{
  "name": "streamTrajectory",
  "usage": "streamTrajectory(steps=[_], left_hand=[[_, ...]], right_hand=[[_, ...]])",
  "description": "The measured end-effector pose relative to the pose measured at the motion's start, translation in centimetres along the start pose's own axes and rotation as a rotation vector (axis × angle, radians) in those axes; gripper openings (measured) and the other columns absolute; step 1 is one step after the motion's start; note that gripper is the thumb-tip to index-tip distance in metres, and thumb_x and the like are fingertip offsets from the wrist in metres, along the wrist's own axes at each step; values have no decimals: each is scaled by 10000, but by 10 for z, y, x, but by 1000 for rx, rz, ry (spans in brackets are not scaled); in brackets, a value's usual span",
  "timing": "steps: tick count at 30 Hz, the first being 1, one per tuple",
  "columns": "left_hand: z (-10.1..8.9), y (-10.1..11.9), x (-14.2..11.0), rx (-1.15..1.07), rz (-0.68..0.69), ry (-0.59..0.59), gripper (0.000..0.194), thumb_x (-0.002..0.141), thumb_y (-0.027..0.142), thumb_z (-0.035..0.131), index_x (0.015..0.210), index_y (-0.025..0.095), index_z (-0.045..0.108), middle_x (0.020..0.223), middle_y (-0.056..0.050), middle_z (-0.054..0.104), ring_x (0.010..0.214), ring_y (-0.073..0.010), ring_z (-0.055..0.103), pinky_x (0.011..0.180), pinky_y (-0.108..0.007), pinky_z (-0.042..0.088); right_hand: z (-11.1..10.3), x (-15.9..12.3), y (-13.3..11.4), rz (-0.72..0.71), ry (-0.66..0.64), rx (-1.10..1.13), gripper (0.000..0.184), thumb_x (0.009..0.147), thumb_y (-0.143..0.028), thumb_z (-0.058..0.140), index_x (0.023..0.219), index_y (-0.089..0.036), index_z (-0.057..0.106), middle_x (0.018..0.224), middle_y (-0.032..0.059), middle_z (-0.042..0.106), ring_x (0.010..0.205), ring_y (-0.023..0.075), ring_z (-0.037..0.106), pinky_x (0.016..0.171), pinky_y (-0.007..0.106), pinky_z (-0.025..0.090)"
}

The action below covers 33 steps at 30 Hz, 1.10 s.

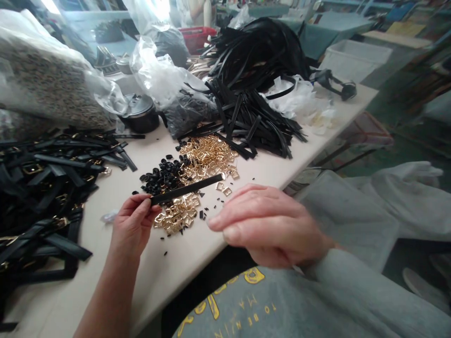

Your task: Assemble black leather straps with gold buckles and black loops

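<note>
My left hand (136,218) pinches one end of a short black strap (188,189) between thumb and fingers. The strap points right, over the pile of gold buckles (207,157), and a small shiny gold piece shows at its far end. My right hand (271,225) is raised near the table's front edge, apart from the strap. Its fingers are pressed together against the thumb, and anything between them is hidden. Small black loops (164,176) lie heaped beside the buckles. Two loose buckles (223,188) lie near the strap's gold end.
Finished-looking straps with buckles (38,188) are piled at left. Loose black straps (253,122) lie at the back, beside a clear plastic bag (190,112) and a black lidded pot (141,115). A large filled bag (45,70) stands back left. The white table (116,281) ends at right.
</note>
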<state>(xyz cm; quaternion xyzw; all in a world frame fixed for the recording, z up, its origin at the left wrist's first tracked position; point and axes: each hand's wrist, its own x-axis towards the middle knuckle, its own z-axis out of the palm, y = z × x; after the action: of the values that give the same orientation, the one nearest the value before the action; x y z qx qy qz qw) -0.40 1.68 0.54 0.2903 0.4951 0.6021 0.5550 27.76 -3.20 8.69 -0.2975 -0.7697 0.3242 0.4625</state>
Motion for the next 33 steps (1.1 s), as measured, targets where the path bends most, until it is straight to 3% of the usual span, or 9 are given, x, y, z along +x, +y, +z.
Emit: streamTrajectory(steps=[2, 3, 6, 8, 10, 16, 23, 28, 33], left_hand=[[2, 1, 2, -66, -15, 19, 377, 482, 183, 951, 756, 136, 697, 742, -5, 675, 550, -84, 622, 571, -148, 582], [2, 2, 3, -91, -34, 28, 386, 458, 171, 954, 743, 127, 696, 731, -9, 673, 542, -80, 612, 559, -143, 577], [2, 1, 4, -109, -115, 43, 377, 447, 138, 937, 743, 125, 703, 699, -11, 664, 536, -77, 601, 541, -136, 569], [2, 0, 4, -89, -154, 49, 354, 462, 129, 916, 746, 138, 704, 693, -4, 661, 531, -76, 596, 528, -135, 565], [3, -3, 3, -58, -184, 42, 338, 473, 135, 904, 744, 149, 701, 702, 0, 663, 528, -74, 596, 521, -134, 562], [5, -8, 1, 33, -253, 0, 390, 464, 188, 930, 777, 151, 700, 694, -1, 656, 542, -89, 622, 545, -147, 572], [1, -11, 3, 101, -251, -37, 483, 416, 265, 976, 793, 151, 697, 691, -9, 670, 545, -107, 637, 546, -155, 579], [2, -14, -5, 280, -158, -191, 445, 525, 314, 954, 865, 170, 704, 749, -8, 685, 599, -136, 668, 591, -193, 593], [10, -21, -22, 458, 32, -325, 340, 669, 345, 891, 893, 176, 700, 829, -43, 711, 697, -149, 674, 625, -200, 571]], right_hand=[[8, -1, 26, -253, 139, -61, 195, 962, -178, 558, 1092, -217, 698, 1054, 66, 734, 967, 151, 703, 872, 302, 573], [12, -5, 42, -268, 210, -104, 249, 944, -133, 569, 1153, -212, 678, 1125, 76, 718, 1030, 157, 688, 914, 315, 568], [20, -19, 87, 41, 370, -59, 390, 936, -199, 615, 1323, -241, 584, 1367, 106, 593, 1211, 207, 606, 998, 381, 549], [22, -27, 107, 230, 371, 142, 470, 946, -300, 625, 1400, -260, 509, 1436, 117, 529, 1213, 219, 604, 970, 379, 570], [24, -31, 117, 302, 321, 303, 527, 927, -350, 661, 1416, -260, 486, 1424, 119, 537, 1174, 214, 626, 956, 363, 579], [37, -28, 120, 326, 295, 317, 349, 857, -365, 743, 1161, -203, 689, 1076, 60, 693, 954, 159, 690, 894, 307, 598], [39, -30, 129, 492, 335, 626, 383, 845, -440, 742, 1095, -157, 679, 859, 19, 700, 707, 118, 716, 687, 226, 621], [34, -17, 129, 602, 439, 840, 484, 745, -427, 835, 1130, -195, 655, 798, -33, 677, 626, 80, 666, 607, 182, 588], [48, 13, 113, 626, 400, 1092, 273, 790, -319, 803, 995, -193, 673, 870, -12, 691, 753, 82, 656, 765, 212, 586]])
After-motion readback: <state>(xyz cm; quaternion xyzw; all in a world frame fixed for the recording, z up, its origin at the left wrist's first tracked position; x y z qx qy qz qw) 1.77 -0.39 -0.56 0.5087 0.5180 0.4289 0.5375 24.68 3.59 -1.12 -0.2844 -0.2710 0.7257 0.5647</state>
